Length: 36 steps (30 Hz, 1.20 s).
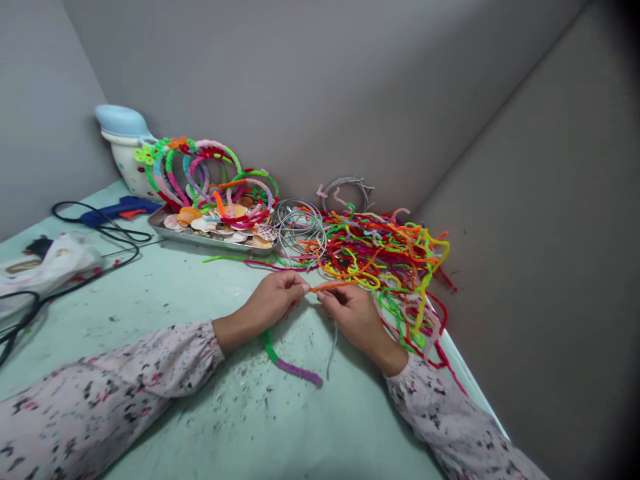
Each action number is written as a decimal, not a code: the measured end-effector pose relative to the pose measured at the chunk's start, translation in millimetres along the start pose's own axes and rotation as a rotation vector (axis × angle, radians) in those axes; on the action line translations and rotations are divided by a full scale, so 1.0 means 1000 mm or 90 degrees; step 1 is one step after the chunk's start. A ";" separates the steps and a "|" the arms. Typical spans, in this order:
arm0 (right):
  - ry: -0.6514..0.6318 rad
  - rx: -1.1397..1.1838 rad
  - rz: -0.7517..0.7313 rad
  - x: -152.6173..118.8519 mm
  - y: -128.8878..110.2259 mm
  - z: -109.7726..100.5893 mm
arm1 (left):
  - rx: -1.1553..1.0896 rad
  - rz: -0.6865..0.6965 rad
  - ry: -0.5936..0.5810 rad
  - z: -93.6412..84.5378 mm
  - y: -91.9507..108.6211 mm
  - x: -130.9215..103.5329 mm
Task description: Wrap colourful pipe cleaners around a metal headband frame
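- left hand (273,301) and right hand (350,312) both pinched the orange pipe cleaner (331,286), near the worktop's (210,313) right edge.
- it could have slipped or snagged in the tangled pile (390,260) just beside.

Two hands (273,303) (350,313), one tray (165,230), one glue gun (117,210).

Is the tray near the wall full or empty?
Full. The metal tray is heaped with shells and pipe-cleaner headbands that cover almost all of its surface.
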State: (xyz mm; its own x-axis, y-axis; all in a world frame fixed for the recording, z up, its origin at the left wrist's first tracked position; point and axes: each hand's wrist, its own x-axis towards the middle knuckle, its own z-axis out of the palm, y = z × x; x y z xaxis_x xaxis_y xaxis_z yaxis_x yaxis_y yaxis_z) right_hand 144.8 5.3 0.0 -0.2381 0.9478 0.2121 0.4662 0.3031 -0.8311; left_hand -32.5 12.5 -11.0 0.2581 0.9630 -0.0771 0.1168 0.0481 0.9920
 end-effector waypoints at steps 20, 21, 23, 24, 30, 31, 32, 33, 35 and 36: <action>0.095 -0.076 -0.080 0.005 0.018 0.002 | 0.141 0.003 -0.147 -0.006 0.014 0.033; 0.095 -0.065 -0.071 0.005 0.020 0.003 | 0.135 0.000 -0.151 -0.005 0.013 0.035; 0.091 -0.052 -0.061 0.006 0.023 0.003 | 0.120 -0.005 -0.159 -0.004 0.012 0.037; 0.089 -0.049 -0.061 0.007 0.023 0.003 | 0.113 -0.008 -0.164 -0.003 0.012 0.037; 0.063 -0.057 -0.096 0.010 0.024 0.002 | 0.072 -0.017 -0.168 -0.004 0.008 0.035; 0.058 -0.060 -0.101 0.010 0.023 0.001 | 0.065 -0.020 -0.164 -0.004 0.007 0.035; 0.053 -0.066 -0.107 0.010 0.023 0.001 | 0.059 -0.025 -0.159 -0.004 0.006 0.035; 0.046 -0.075 -0.115 0.010 0.022 0.000 | 0.053 -0.031 -0.156 -0.004 0.005 0.035; 0.030 -0.102 -0.137 0.009 0.020 -0.003 | 0.046 -0.044 -0.153 -0.003 0.005 0.035; 0.020 -0.121 -0.150 0.009 0.018 -0.004 | 0.045 -0.049 -0.152 -0.003 0.005 0.035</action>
State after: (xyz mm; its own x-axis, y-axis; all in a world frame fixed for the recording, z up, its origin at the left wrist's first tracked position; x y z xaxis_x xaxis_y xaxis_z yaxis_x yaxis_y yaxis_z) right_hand 154.2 19.9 -11.4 -0.3329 0.8511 0.4060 0.5534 0.5249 -0.6468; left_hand -25.9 47.4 -8.9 0.4643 0.8669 -0.1813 0.2098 0.0912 0.9735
